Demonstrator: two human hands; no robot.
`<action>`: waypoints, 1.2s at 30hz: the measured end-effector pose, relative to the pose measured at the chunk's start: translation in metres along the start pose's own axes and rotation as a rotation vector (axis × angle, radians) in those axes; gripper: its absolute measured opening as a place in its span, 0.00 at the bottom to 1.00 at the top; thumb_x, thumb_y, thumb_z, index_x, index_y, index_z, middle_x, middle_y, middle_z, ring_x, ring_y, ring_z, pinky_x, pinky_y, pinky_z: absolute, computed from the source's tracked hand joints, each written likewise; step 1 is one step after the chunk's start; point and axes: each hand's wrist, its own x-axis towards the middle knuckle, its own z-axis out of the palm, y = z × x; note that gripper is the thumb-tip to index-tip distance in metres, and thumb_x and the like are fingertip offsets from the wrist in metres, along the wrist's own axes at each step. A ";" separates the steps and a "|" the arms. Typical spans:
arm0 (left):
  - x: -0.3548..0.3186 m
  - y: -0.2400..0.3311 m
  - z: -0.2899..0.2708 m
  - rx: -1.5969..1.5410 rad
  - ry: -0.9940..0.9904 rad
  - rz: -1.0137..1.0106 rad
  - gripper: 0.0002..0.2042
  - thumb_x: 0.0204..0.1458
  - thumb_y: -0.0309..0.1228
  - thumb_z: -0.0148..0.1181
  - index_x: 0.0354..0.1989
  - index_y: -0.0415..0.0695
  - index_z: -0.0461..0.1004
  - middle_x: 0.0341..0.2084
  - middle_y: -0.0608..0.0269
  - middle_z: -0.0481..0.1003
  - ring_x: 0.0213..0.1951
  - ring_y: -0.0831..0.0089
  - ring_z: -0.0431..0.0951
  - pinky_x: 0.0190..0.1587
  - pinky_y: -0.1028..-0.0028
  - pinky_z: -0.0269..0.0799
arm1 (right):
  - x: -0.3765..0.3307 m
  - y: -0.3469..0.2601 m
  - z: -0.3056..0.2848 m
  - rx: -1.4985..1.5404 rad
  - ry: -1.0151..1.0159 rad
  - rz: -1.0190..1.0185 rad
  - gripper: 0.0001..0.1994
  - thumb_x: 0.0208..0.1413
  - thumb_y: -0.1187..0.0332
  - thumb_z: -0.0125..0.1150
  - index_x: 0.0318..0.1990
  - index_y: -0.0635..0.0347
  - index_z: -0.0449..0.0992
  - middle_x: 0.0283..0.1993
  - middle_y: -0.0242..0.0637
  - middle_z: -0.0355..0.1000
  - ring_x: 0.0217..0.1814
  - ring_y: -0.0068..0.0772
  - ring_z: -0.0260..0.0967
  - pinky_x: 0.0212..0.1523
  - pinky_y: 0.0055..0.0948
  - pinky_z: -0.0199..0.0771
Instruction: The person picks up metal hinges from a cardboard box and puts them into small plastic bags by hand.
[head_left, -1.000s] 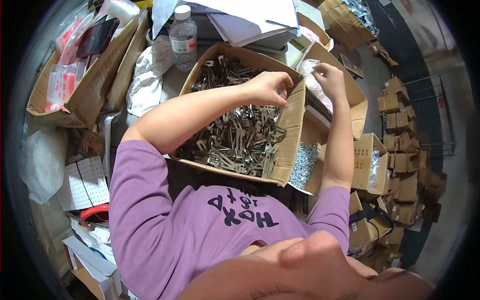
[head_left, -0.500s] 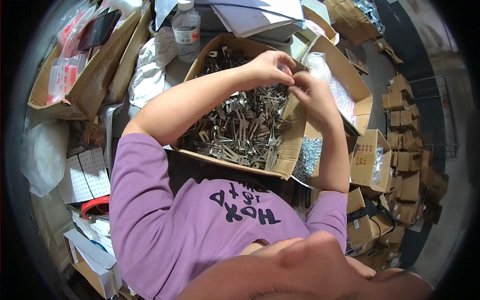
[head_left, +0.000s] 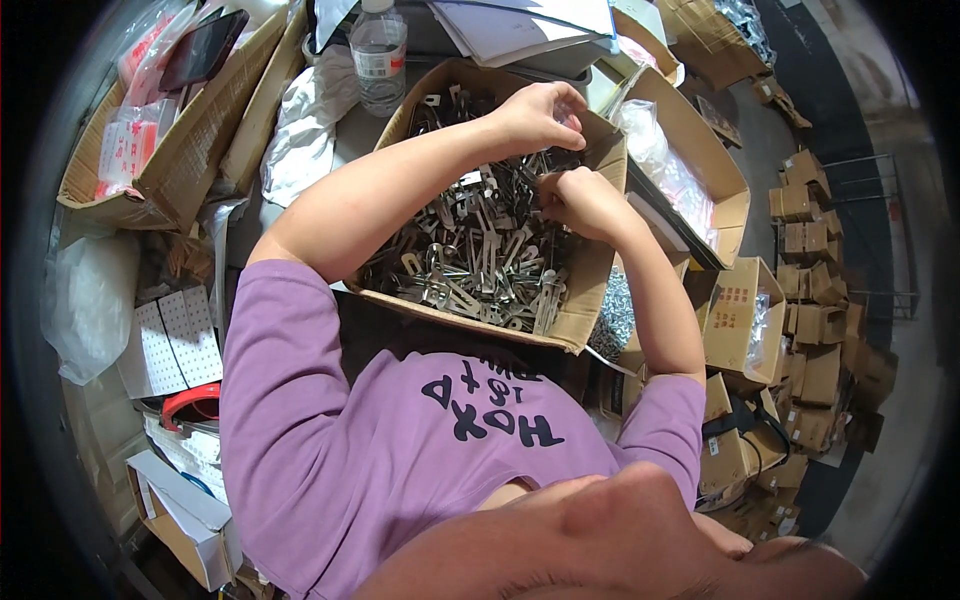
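Both of your hands are working over the open cardboard box (head_left: 590, 290) of flat metal brackets (head_left: 470, 250) directly in front of you. Your left hand (head_left: 535, 115) is hovering at the far rim of the box, fingers curled and pinching together; what they are gripping is too small to make out. Your right hand (head_left: 580, 200) is sitting lower, just inside the right wall, closing into a loose fist on one or more brackets — the exact piece is hidden by your knuckles. The two hands are staying near each other but not touching. A clear plastic bottle (head_left: 378, 55) is standing just beyond the box. To the right, a second box (head_left: 730, 200) is holding clear plastic bags (head_left: 660, 160) — and smaller cartons (head_left: 810, 300) are lying stacked on the floor past it.
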 end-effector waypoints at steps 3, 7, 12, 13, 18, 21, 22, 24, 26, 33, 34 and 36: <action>0.000 0.002 0.000 0.024 0.010 0.003 0.25 0.40 0.27 0.66 0.49 0.34 0.66 0.33 0.63 0.72 0.39 0.77 0.72 0.47 0.76 0.69 | -0.006 0.002 -0.001 0.092 0.059 -0.042 0.06 0.43 0.72 0.61 0.32 0.60 0.76 0.29 0.44 0.74 0.35 0.46 0.73 0.37 0.37 0.71; 0.001 0.002 0.001 0.022 0.017 0.000 0.25 0.40 0.27 0.66 0.49 0.34 0.66 0.34 0.63 0.72 0.39 0.77 0.72 0.46 0.76 0.69 | -0.016 0.000 -0.009 0.197 0.151 -0.052 0.06 0.43 0.74 0.60 0.31 0.60 0.76 0.28 0.44 0.73 0.33 0.45 0.72 0.36 0.35 0.71; 0.001 -0.001 -0.001 -0.043 0.010 -0.001 0.25 0.40 0.25 0.66 0.49 0.35 0.66 0.34 0.63 0.72 0.38 0.77 0.71 0.46 0.76 0.69 | -0.037 0.003 -0.021 0.221 0.539 -0.068 0.05 0.44 0.74 0.61 0.32 0.56 0.76 0.32 0.38 0.73 0.34 0.42 0.72 0.36 0.34 0.72; 0.001 -0.003 -0.002 -0.044 0.015 -0.003 0.25 0.40 0.25 0.66 0.49 0.35 0.66 0.34 0.63 0.72 0.38 0.77 0.71 0.46 0.76 0.69 | -0.042 0.003 -0.026 0.216 0.617 -0.050 0.06 0.44 0.76 0.61 0.32 0.57 0.77 0.32 0.39 0.73 0.33 0.41 0.72 0.34 0.33 0.72; 0.000 -0.002 0.003 -0.009 -0.127 -0.012 0.24 0.38 0.22 0.64 0.48 0.37 0.67 0.33 0.66 0.71 0.37 0.79 0.71 0.44 0.77 0.70 | -0.062 0.018 -0.033 0.387 1.018 -0.164 0.07 0.43 0.82 0.63 0.31 0.64 0.76 0.30 0.38 0.72 0.29 0.28 0.72 0.31 0.22 0.71; -0.007 0.006 0.012 0.052 -0.229 0.023 0.24 0.37 0.20 0.62 0.47 0.38 0.68 0.32 0.67 0.71 0.36 0.80 0.70 0.41 0.78 0.70 | -0.066 0.021 -0.030 0.415 1.119 -0.249 0.07 0.43 0.83 0.64 0.31 0.66 0.75 0.29 0.35 0.72 0.30 0.22 0.71 0.32 0.20 0.71; -0.009 0.008 0.016 0.080 -0.242 0.048 0.24 0.37 0.20 0.62 0.48 0.38 0.68 0.32 0.66 0.71 0.36 0.80 0.70 0.40 0.78 0.70 | -0.065 0.023 -0.026 0.414 1.122 -0.248 0.07 0.43 0.83 0.64 0.31 0.66 0.75 0.29 0.35 0.72 0.30 0.22 0.71 0.32 0.20 0.71; -0.016 0.014 0.023 0.027 -0.295 0.023 0.24 0.38 0.21 0.63 0.48 0.38 0.67 0.33 0.66 0.72 0.36 0.80 0.71 0.40 0.78 0.70 | -0.064 0.023 -0.018 0.641 1.062 -0.194 0.06 0.44 0.83 0.64 0.31 0.66 0.74 0.29 0.34 0.72 0.29 0.21 0.71 0.33 0.20 0.72; -0.017 0.013 0.030 -0.005 -0.326 0.114 0.22 0.39 0.21 0.63 0.47 0.38 0.68 0.35 0.65 0.72 0.39 0.79 0.72 0.42 0.77 0.71 | -0.060 0.014 -0.010 0.926 0.979 -0.136 0.05 0.46 0.81 0.64 0.31 0.66 0.74 0.28 0.33 0.73 0.28 0.20 0.71 0.33 0.19 0.72; -0.020 0.007 0.039 -0.182 -0.379 0.002 0.24 0.43 0.23 0.66 0.50 0.39 0.65 0.33 0.67 0.71 0.38 0.79 0.71 0.44 0.77 0.70 | -0.066 0.011 0.000 1.119 0.894 0.024 0.05 0.54 0.73 0.59 0.35 0.67 0.77 0.28 0.31 0.74 0.26 0.14 0.64 0.28 0.15 0.64; -0.019 0.007 0.036 -0.167 -0.388 -0.022 0.25 0.43 0.23 0.66 0.52 0.39 0.64 0.32 0.69 0.70 0.38 0.81 0.70 0.44 0.79 0.70 | -0.076 0.020 -0.002 1.099 0.890 0.085 0.06 0.54 0.73 0.59 0.34 0.67 0.77 0.28 0.30 0.74 0.26 0.14 0.64 0.28 0.15 0.64; -0.021 0.012 0.034 -0.221 -0.377 -0.073 0.26 0.44 0.22 0.65 0.53 0.39 0.63 0.33 0.69 0.70 0.39 0.82 0.70 0.44 0.80 0.70 | -0.095 0.032 -0.004 0.945 0.825 0.257 0.09 0.54 0.68 0.60 0.31 0.67 0.77 0.25 0.28 0.72 0.25 0.14 0.63 0.28 0.17 0.64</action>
